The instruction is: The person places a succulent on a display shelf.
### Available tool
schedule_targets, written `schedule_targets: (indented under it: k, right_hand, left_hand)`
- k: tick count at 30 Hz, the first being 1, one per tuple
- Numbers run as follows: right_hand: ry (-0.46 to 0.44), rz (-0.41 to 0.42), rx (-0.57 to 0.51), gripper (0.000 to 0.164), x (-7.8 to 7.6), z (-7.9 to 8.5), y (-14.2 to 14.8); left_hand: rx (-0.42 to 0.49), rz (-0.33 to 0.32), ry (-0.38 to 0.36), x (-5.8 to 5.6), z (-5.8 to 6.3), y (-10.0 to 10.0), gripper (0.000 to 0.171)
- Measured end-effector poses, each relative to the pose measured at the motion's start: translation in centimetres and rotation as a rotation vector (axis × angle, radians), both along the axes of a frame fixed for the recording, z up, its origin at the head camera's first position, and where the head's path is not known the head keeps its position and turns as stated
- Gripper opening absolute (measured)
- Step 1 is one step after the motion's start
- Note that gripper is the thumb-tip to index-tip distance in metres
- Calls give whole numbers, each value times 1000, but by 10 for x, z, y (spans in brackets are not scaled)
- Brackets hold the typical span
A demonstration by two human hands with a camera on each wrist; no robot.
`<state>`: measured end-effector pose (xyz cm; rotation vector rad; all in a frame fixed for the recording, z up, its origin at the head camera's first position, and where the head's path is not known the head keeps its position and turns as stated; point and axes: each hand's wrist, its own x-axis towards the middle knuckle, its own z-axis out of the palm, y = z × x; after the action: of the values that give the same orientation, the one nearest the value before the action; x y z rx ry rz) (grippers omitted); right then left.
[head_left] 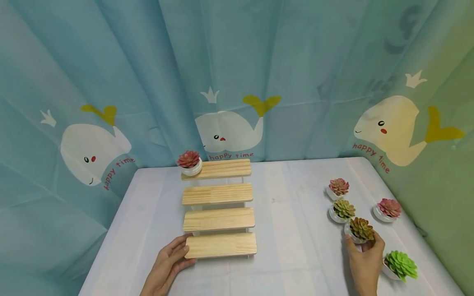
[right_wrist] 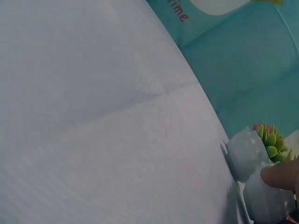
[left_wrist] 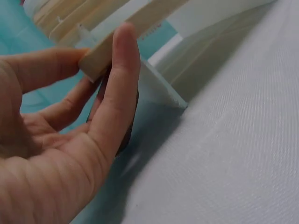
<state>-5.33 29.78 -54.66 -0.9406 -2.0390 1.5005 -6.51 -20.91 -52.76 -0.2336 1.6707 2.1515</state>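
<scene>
At the table's front, my left hand (head_left: 166, 265) pinches the left end of the lowest plank of a stepped wooden shelf (head_left: 222, 246). In the left wrist view, fingers lie on both faces of that plank end (left_wrist: 96, 63). My right hand (head_left: 364, 263) grips the white pot of a brownish-green potted succulent (head_left: 361, 229) on the right side; a fingertip presses the pot wall in the right wrist view. Touching or close behind it is a yellow-green potted succulent (head_left: 343, 209). A red potted succulent (head_left: 189, 159) sits at the left end of the shelf's top plank.
A pink-red potted succulent (head_left: 338, 187) stands farther back, another red one (head_left: 388, 208) to the right, and a bright green one (head_left: 400, 265) beside my right hand. A white cloth (head_left: 292, 230) covers the table. Whale-print curtains (head_left: 307, 82) hang behind and at both sides.
</scene>
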Motion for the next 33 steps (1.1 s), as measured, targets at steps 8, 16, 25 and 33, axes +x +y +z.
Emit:
schedule_targets:
  k: [8, 16, 25, 33]
  right_hand:
    - [26, 21, -52, 78, 7, 5, -18]
    - [16, 65, -106, 81, 9, 10, -38]
    - [46, 261, -74, 78, 6, 19, -51]
    - [266, 681, 26, 74, -7, 31, -63]
  left_hand:
    - [153, -82, 80, 0, -16, -12, 32]
    - [214, -109, 126, 1, -21, -15, 33]
    - [236, -134, 143, 1, -22, -14, 33]
    - [150, -103, 142, -1, -25, -9, 32]
